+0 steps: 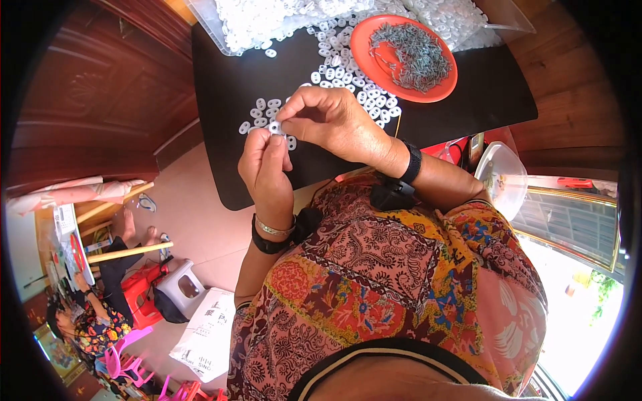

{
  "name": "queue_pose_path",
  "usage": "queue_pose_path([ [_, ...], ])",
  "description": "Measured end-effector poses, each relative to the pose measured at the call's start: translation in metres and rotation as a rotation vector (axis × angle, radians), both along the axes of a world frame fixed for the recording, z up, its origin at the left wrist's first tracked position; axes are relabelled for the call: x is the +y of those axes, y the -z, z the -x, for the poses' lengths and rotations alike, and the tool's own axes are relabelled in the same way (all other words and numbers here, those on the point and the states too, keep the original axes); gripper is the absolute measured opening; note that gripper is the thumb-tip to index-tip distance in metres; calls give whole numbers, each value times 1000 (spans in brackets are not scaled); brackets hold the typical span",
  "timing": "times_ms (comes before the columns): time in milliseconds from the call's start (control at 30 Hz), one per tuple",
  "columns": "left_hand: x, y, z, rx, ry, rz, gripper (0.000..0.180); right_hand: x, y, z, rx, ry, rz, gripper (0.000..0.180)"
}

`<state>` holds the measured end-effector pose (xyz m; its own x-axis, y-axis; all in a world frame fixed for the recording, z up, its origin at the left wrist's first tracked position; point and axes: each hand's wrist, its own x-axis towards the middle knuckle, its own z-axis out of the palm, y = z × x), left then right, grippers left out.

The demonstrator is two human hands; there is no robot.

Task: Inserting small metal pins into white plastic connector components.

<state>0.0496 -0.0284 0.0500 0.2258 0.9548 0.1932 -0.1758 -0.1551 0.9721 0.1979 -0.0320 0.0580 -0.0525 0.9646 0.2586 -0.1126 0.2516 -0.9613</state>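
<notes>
Over the dark table [234, 167], my left hand [267, 167] pinches a small white oval plastic piece [275, 127] with holes in it. My right hand [334, 123] meets it from the right, thumb and forefinger closed together at the piece's edge. Whatever those right fingertips hold, if anything, is too small to make out. Beside and behind my hands lie several loose white two-holed pieces [259, 112], with more [378, 103] spread toward the plate. A round orange-red plate [364, 63] holds a heap of thin grey metal screws or pins [418, 57].
A clear plastic bin [214, 30] full of white pieces stands at the far edge, a heaped bag [455, 23] beside it. To the right is a translucent tub [505, 180]. Another person [100, 321] sits at the lower left near stools [180, 291] and a white sack [206, 334].
</notes>
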Motion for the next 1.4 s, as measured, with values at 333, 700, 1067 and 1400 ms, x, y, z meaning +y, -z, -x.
queue_pose_path([
  [333, 2, -6, -3, -18, -51, 87, 14, -6, 3, 3, 76, -103, -14, 22],
  [700, 0, -10, -5, 37, 23, 115, 21, -12, -5, -9, -316, 93, -145, 28],
  [1067, 7, -6, -7, 53, 132, 153, 26, -14, -3, -15, -434, 128, -244, 28],
  [1400, 2, -3, -8, 70, 67, 149, 25, -15, -6, -14, -556, 157, -381, 26],
])
